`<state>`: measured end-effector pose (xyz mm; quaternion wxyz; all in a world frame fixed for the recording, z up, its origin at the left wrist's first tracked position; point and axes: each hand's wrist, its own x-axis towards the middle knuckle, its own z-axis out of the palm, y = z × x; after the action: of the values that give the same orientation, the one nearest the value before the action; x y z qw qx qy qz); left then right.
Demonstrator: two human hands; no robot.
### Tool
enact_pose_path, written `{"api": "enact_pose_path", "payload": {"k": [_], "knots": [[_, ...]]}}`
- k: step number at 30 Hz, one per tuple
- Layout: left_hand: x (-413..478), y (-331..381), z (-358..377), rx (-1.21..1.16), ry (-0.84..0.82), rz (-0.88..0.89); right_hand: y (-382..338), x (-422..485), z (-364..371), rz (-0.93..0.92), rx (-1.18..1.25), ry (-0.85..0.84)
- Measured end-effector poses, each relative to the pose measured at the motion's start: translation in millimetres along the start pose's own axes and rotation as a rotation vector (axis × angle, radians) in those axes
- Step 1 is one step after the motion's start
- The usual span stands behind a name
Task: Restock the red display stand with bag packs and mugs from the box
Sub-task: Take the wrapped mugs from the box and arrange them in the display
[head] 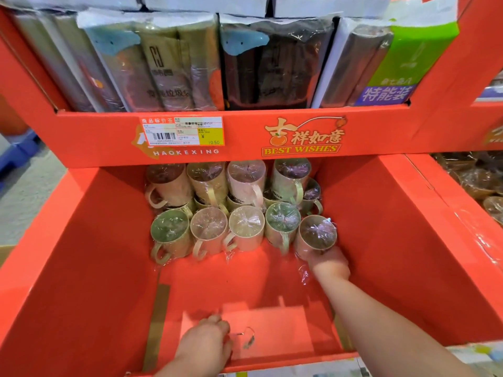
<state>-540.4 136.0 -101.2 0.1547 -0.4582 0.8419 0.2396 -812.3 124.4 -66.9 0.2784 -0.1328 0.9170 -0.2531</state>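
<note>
Looks down into the lower tray [381,254] of the red display stand [24,99]. Against the tray's back wall, beneath the upper shelf [381,131], finds plastic-wrapped mugs [209,232] packed in rows and stacked two high at the rear. With the right grip [329,263], fingers curled round its base, holds one more wrapped mug [317,235] upright at the right end of the front row, just beside its neighbour. Rests the left grip [204,346] knuckles-up on the tray floor near the front edge, fingers curled under, close to a small wire piece [249,338]; cannot tell whether pinching anything. Up on the shelf, shows bag packs [168,63] upright side by side, above a price label [181,131] on the front lip.
</note>
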Motion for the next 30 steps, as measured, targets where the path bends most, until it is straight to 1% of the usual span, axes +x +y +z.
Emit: {"api": "enact_pose_path", "payload": {"k": [8, 13, 18, 22, 26, 30], "knots": [[-2, 3, -2, -0.032, -0.008, -0.024, -2, 4, -1, -0.03, -0.069, 0.022], [-3, 5, -7, 0.013, -0.014, -0.028, 0, 5, -1, -0.046, -0.092, 0.017], [5, 13, -26, 0.099, 0.057, -0.003, 2, 6, -4, -0.064, -0.13, -0.013], [17, 16, -44, 0.114, 0.109, -0.036, 3, 5, -6, -0.094, -0.161, -0.036], [24, 18, -49, 0.116, 0.112, -0.043, 2, 9, -5, -0.087, -0.138, 0.01], [23, 18, -46, 0.117, 0.094, -0.035, -4, 10, 0, -0.035, -0.07, -0.012]]}}
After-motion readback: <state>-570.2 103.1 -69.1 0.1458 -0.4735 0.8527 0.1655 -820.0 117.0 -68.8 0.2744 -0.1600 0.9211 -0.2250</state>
